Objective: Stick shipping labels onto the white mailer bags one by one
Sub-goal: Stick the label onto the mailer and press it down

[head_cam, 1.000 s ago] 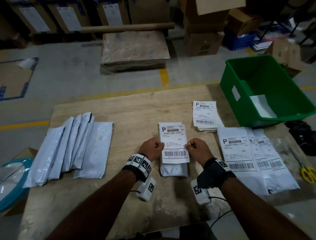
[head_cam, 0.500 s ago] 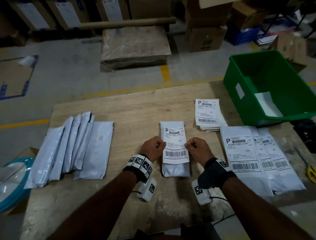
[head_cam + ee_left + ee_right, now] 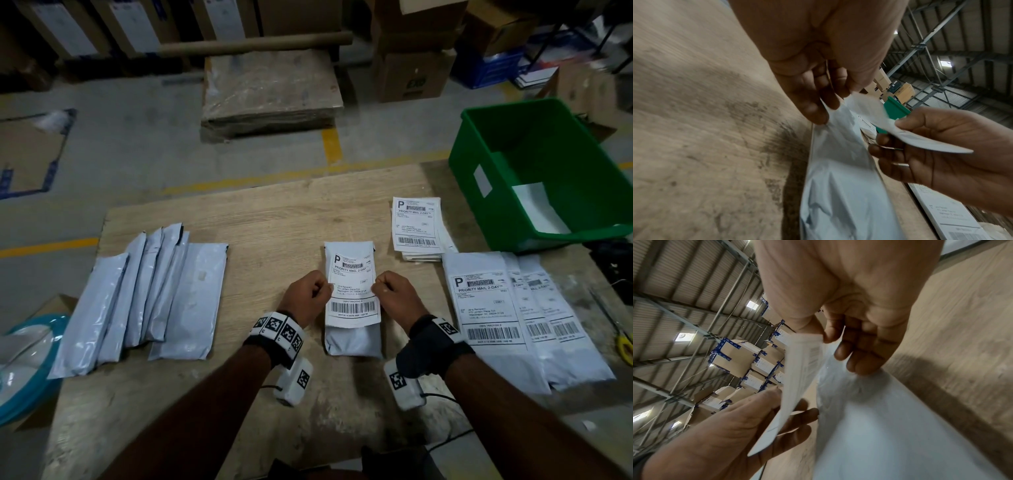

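Note:
A white mailer bag [image 3: 352, 342] lies at the table's middle, near the front. Above it a shipping label [image 3: 352, 291] is held by both hands. My left hand [image 3: 308, 291] pinches the label's left edge and my right hand [image 3: 394, 291] pinches its right edge. In the left wrist view the label [image 3: 879, 120] curves above the bag [image 3: 840, 186], its near end lifted off. The right wrist view shows the label [image 3: 797, 378] bent up off the bag [image 3: 879, 426]. Whether its far end touches the bag I cannot tell.
Several unlabelled mailer bags [image 3: 144, 298] lie fanned at the table's left. A stack of labels [image 3: 416, 226] sits behind three labelled bags [image 3: 507, 315] on the right. A green bin [image 3: 548, 171] stands at the far right, yellow scissors [image 3: 625, 346] at the right edge.
Both hands have kept their pinch and moved the label slightly toward me over the bag, so more of the bag's top edge shows beyond it.

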A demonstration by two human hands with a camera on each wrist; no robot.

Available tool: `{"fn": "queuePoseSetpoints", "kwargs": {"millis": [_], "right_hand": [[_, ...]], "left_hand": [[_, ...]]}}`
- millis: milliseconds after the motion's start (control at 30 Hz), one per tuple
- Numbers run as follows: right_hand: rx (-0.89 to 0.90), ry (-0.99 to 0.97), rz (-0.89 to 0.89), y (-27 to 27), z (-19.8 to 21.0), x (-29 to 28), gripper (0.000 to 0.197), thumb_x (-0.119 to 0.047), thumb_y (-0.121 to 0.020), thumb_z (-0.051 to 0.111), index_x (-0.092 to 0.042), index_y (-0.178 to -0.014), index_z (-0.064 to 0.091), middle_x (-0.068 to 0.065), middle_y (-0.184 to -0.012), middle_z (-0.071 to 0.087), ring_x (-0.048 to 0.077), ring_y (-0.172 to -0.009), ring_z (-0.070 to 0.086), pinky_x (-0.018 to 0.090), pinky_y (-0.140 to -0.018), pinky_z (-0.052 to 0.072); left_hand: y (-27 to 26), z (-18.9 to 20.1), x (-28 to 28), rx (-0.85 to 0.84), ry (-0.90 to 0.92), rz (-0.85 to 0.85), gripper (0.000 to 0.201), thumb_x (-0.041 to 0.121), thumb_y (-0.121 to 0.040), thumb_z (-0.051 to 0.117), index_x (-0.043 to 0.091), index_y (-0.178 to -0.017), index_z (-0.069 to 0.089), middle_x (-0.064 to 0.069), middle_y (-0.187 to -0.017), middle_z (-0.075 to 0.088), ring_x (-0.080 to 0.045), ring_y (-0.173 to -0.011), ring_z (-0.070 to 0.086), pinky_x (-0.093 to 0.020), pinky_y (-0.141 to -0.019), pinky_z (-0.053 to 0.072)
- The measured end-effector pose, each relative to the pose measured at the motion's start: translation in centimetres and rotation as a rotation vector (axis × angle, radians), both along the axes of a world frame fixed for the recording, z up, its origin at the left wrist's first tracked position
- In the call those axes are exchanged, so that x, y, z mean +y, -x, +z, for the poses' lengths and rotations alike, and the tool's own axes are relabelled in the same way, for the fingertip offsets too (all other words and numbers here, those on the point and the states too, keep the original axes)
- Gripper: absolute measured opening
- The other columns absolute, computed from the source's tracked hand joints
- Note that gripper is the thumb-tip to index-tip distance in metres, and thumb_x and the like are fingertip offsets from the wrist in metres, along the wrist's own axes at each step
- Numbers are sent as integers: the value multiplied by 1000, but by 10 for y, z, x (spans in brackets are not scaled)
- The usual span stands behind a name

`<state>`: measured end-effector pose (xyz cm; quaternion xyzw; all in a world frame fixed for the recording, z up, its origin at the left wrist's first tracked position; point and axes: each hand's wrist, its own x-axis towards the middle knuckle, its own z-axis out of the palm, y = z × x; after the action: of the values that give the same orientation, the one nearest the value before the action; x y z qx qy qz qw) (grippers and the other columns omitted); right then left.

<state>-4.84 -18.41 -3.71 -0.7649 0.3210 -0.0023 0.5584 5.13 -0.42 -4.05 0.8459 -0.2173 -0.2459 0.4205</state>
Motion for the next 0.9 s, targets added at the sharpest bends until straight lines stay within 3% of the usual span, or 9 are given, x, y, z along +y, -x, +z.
{"fn": "queuePoseSetpoints", "kwargs": {"millis": [100,200,300,433,500,600,700,800,900], "right_hand": [[25,-46,-21,0,-1,3,25,-9,-86,54,-15,-65,44,2,-66,48,16,-66,44,31,-64,35],[42,-98,-33,0,1,4,23,-14,-85,54,-13,-65,44,6,-67,48,17,-67,46,31,-64,35],[45,-208,-91,3,8,5,15,-22,-72,52,-14,-61,45,9,-66,50,19,-67,50,29,-61,35],[38,-357,-129,8,15,5,28,-11,-73,54,-19,-49,43,5,-60,52,22,-64,53,29,-62,39],[40,-400,-122,8,13,5,18,-22,-56,60,-10,-59,47,14,-70,52,26,-71,52,34,-68,40],[32,-433,-116,11,4,2,39,-30,-45,58,-4,-73,51,19,-81,52,29,-78,50,40,-73,37],[48,-438,-115,14,12,6,35,-24,-52,59,-2,-78,54,36,-84,53,32,-79,54,40,-73,39],[26,-446,-105,17,26,10,19,-15,-69,53,-2,-83,54,26,-87,56,32,-81,56,37,-71,42],[17,-460,-106,18,32,8,9,-3,-87,46,-2,-88,55,21,-84,59,27,-70,59,28,-58,46]], "left_hand": [[1,1,-1,10,26,-11,20,21,-93,57,15,-76,49,8,-68,53,-9,-64,48,-23,-62,38],[2,-1,-1,57,21,-11,21,21,-94,57,17,-75,49,11,-67,54,-5,-64,50,-21,-61,39],[2,-6,0,126,30,-17,25,19,-93,59,20,-70,48,8,-71,57,-11,-71,55,-29,-68,46],[2,-5,1,172,10,-26,28,14,-90,60,21,-66,47,1,-73,59,-18,-75,56,-39,-74,50],[4,-4,1,188,16,-21,29,12,-90,59,20,-65,47,1,-74,59,-18,-75,57,-34,-72,48],[5,0,2,193,19,-30,30,11,-91,58,18,-65,46,3,-72,58,-13,-71,54,-27,-68,43],[5,3,2,184,42,-46,27,12,-91,58,17,-66,49,6,-68,56,-7,-63,51,-24,-63,41],[5,6,3,189,74,-66,26,11,-91,58,20,-67,51,6,-69,58,-6,-64,52,-26,-66,44],[6,10,5,230,180,-97,26,2,-90,50,20,-72,56,3,-73,59,-10,-68,52,-26,-66,43]]}}
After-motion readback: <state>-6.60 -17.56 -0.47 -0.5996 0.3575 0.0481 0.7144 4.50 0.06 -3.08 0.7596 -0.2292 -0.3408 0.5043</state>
